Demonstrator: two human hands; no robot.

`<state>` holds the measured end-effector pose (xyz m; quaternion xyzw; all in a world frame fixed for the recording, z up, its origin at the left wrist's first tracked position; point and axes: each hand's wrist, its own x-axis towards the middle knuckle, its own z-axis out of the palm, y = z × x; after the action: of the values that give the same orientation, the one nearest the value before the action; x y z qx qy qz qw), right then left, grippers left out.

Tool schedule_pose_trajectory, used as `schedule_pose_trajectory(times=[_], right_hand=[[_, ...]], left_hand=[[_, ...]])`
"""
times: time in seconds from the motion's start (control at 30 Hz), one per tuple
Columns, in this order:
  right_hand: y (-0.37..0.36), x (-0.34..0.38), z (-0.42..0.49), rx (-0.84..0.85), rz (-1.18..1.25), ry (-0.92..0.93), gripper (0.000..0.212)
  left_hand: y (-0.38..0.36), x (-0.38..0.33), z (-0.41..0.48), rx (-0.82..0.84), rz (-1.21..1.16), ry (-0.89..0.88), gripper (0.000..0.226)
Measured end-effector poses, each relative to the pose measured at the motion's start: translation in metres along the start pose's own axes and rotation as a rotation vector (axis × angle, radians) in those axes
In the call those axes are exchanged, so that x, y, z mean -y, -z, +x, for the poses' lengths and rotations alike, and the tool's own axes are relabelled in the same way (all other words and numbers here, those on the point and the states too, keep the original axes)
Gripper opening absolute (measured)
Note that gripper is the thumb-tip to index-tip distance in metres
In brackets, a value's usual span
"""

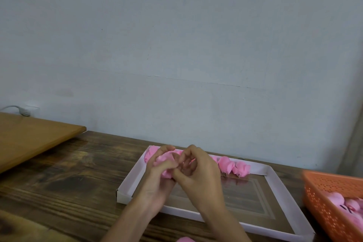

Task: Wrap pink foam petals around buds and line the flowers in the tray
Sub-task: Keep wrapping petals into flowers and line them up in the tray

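2 hands meet above the far-left part of a white tray (129,180) on a wooden counter (68,173). The left hand (157,180) curls its fingers (167,148) around a pink foam flower (166,173). The right hand (198,175) pinches its petals. A row of finished flowers (233,165) lines the tray's far wall. An orange basket (324,192) sits right of the tray.

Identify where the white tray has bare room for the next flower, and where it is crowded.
Bare: the tray floor between the flower row and the near wall, right of the right hand. Crowded: the far wall, lined with flowers, and around the left hand.
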<state>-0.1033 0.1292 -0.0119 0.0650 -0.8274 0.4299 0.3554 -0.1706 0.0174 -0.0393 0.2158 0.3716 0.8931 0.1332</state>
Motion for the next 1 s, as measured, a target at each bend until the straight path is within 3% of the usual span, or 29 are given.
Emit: schedule_pose_trajectory(times=[0.13, 0.3, 0.43, 0.57, 0.77, 1.0], right_hand=[[0.033, 0.003, 0.017, 0.318, -0.052, 0.021, 0.035], [0.061, 0.004, 0.024, 0.468, -0.148, 0.132, 0.041], [0.058, 0.003, 0.025, 0.503, -0.219, 0.181, 0.042], [0.054, 0.002, 0.023, 0.495, -0.285, 0.258, 0.039], [0.057, 0.002, 0.023, 0.476, -0.332, 0.298, 0.031], [0.058, 0.001, 0.024, 0.493, -0.39, 0.301, 0.031]], left_hand=[[0.004, 0.005, 0.002, -0.056, 0.246, -0.05, 0.05], [0.0, 0.01, -0.005, -0.096, 0.6, -0.098, 0.065], [-0.011, 0.005, -0.013, -0.035, 0.696, -0.115, 0.056], [-0.022, 0.002, -0.017, -0.012, 0.664, -0.129, 0.06], [-0.027, 0.001, -0.019, 0.045, 0.631, -0.136, 0.045], [-0.028, 0.003, -0.017, -0.014, 0.661, -0.092, 0.039]])
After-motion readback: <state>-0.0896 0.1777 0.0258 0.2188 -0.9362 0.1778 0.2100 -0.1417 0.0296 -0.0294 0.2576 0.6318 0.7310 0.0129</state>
